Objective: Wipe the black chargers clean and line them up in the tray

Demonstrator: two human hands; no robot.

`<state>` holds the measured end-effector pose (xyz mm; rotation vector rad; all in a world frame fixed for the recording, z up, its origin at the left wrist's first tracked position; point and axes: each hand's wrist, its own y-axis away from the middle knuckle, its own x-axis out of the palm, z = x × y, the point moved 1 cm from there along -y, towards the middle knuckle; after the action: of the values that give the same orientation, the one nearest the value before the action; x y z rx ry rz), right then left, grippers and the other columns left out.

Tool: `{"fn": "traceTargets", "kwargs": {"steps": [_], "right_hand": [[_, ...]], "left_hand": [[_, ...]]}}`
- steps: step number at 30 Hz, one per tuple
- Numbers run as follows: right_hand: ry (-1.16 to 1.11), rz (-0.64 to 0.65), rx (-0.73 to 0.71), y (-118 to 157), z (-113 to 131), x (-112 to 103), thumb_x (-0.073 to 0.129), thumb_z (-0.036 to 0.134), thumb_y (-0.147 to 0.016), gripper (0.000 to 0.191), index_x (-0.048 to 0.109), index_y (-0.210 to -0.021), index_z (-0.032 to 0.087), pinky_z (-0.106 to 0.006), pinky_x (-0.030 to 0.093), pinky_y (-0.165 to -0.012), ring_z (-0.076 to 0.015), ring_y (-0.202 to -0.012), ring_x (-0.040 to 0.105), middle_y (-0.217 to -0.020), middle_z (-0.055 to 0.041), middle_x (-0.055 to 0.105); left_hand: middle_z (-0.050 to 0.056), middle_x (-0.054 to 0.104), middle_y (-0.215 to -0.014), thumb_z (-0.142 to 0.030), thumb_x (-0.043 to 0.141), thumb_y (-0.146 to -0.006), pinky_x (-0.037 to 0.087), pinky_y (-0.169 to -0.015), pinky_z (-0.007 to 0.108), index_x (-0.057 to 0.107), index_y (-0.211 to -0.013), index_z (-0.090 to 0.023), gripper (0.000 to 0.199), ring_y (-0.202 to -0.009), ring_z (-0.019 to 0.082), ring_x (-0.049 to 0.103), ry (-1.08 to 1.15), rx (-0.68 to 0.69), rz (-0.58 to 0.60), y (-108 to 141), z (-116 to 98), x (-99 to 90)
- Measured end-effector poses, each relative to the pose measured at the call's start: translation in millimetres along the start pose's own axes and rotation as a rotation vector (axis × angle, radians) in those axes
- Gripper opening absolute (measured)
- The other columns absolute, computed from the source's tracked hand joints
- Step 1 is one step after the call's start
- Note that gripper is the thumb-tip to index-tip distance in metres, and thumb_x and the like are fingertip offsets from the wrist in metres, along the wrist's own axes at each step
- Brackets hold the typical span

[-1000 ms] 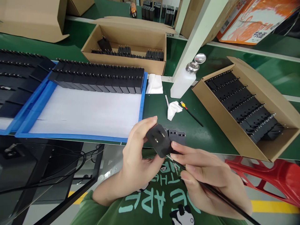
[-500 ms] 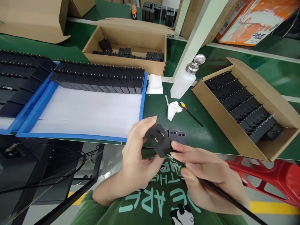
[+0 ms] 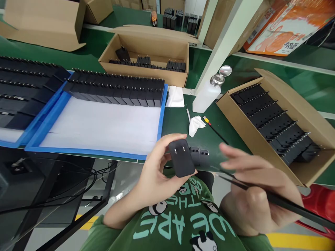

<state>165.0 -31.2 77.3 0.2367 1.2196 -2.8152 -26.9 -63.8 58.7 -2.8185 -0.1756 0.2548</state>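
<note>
Between the thumb and fingers of my left hand (image 3: 154,174) is a black charger (image 3: 181,161), its two metal prongs facing up at me. My right hand (image 3: 258,195), a little blurred, grips a pair of black tweezers (image 3: 277,199). Their thin tips lie apart from the charger, off to its right. Just beyond the charger, small black charger parts (image 3: 199,157) with ports stand at the table's front edge, partly covered by it. A blue-rimmed tray (image 3: 125,153) to the left carries rows of black chargers (image 3: 117,89) with prongs up.
A cardboard box (image 3: 251,150) of chargers stands at the right, another box (image 3: 146,74) at the back. A white pump bottle (image 3: 206,96), a crumpled tissue (image 3: 196,125), a folded cloth (image 3: 175,97) and a short cable (image 3: 214,129) lie between. A red stool (image 3: 319,202) is below right.
My right hand has drawn the tweezers away from the charger, to the right. The charger has been turned more upright in my left hand.
</note>
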Motion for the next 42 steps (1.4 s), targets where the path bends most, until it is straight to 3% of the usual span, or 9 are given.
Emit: {"fn": "traceTargets", "kwargs": {"steps": [2, 4, 7, 10, 18, 23, 27, 35, 42], "right_hand": [[0.162, -0.006, -0.053, -1, -11, -5, 0.054, 0.015, -0.093, 0.031, 0.076, -0.113, 0.025, -0.039, 0.061, -0.072, -0.0219, -0.087, 0.068, -0.092, -0.0059, 0.059], [0.259, 0.146, 0.019, 0, -18, -4, 0.053, 0.014, -0.095, 0.041, 0.068, -0.130, 0.028, -0.031, 0.054, -0.062, -0.0163, -0.081, 0.060, -0.095, -0.0052, 0.050], [0.192, 0.448, 0.086, 1, -20, 3, 0.056, 0.040, -0.099, 0.053, 0.048, -0.150, 0.027, -0.030, 0.051, -0.061, -0.0154, -0.077, 0.052, -0.096, -0.0047, 0.046], [0.117, 0.542, 0.044, -4, -22, 11, 0.068, 0.049, -0.090, 0.078, 0.035, -0.156, 0.026, -0.029, 0.054, -0.064, -0.0154, -0.079, 0.053, -0.096, -0.0034, 0.050], [0.101, 0.535, 0.003, -8, -23, 8, 0.077, 0.032, -0.085, 0.071, 0.046, -0.148, 0.018, -0.025, 0.054, -0.071, -0.0139, -0.086, 0.058, -0.101, -0.0044, 0.057], [0.138, 0.526, 0.024, 3, -22, 6, 0.070, 0.033, -0.091, 0.056, 0.053, -0.141, 0.015, -0.024, 0.053, -0.067, -0.0140, -0.084, 0.060, -0.104, -0.0070, 0.060], [0.127, 0.519, 0.037, 1, -21, 4, 0.070, 0.036, -0.091, 0.056, 0.053, -0.141, 0.018, -0.025, 0.053, -0.065, -0.0132, -0.077, 0.059, -0.100, -0.0058, 0.061], [0.010, 0.441, 0.108, -8, -12, 4, 0.079, 0.040, -0.082, 0.064, 0.058, -0.136, 0.013, -0.022, 0.056, -0.069, -0.0113, -0.076, 0.057, -0.090, -0.0042, 0.060], [-0.033, 0.436, 0.066, -11, -19, 5, 0.080, 0.042, -0.080, 0.067, 0.058, -0.137, 0.014, -0.021, 0.055, -0.066, -0.0107, -0.073, 0.054, -0.085, -0.0018, 0.056]], "left_hand": [[0.010, 0.062, -0.129, -0.018, 0.080, -0.078, 0.063, -0.082, 0.028, 0.055, -0.130, -0.027, 0.058, -0.111, 0.023, 0.067, 0.063, -0.044, 0.061, -3, 2, -1.7], [0.009, 0.062, -0.131, -0.019, 0.081, -0.078, 0.063, -0.084, 0.030, 0.055, -0.130, -0.029, 0.059, -0.114, 0.024, 0.066, 0.091, -0.056, 0.101, -5, 5, -2.3], [0.010, 0.059, -0.134, -0.016, 0.079, -0.078, 0.063, -0.086, 0.032, 0.053, -0.133, -0.030, 0.063, -0.117, 0.025, 0.064, 0.116, -0.043, 0.171, -7, 10, -0.7], [0.010, 0.057, -0.136, -0.009, 0.075, -0.078, 0.063, -0.084, 0.032, 0.049, -0.138, -0.032, 0.070, -0.117, 0.025, 0.063, 0.116, 0.005, 0.234, -9, 14, 0.5], [0.014, 0.041, -0.152, -0.019, 0.063, -0.085, 0.059, -0.102, 0.045, 0.034, -0.152, -0.029, 0.073, -0.135, 0.034, 0.052, 0.238, 0.014, 0.520, -10, 12, -7.0], [0.010, 0.042, -0.154, -0.024, 0.063, -0.092, 0.056, -0.106, 0.043, 0.036, -0.151, -0.035, 0.066, -0.137, 0.031, 0.052, 0.210, -0.041, 0.459, -9, 14, -2.3], [0.009, 0.040, -0.157, -0.021, 0.056, -0.095, 0.053, -0.109, 0.043, 0.040, -0.151, -0.036, 0.060, -0.146, 0.031, 0.042, 0.262, -0.047, 0.514, -11, 12, -6.1], [0.012, 0.045, -0.152, -0.021, 0.064, -0.090, 0.059, -0.099, 0.039, 0.049, -0.148, -0.027, 0.061, -0.123, 0.031, 0.062, 0.643, -0.175, 0.490, -10, 6, -3.7], [0.010, 0.059, -0.132, -0.015, 0.064, -0.088, 0.064, -0.088, 0.038, 0.054, -0.144, -0.030, 0.058, -0.108, 0.027, 0.067, 0.651, -0.234, 0.444, -11, -2, -1.2]]}}
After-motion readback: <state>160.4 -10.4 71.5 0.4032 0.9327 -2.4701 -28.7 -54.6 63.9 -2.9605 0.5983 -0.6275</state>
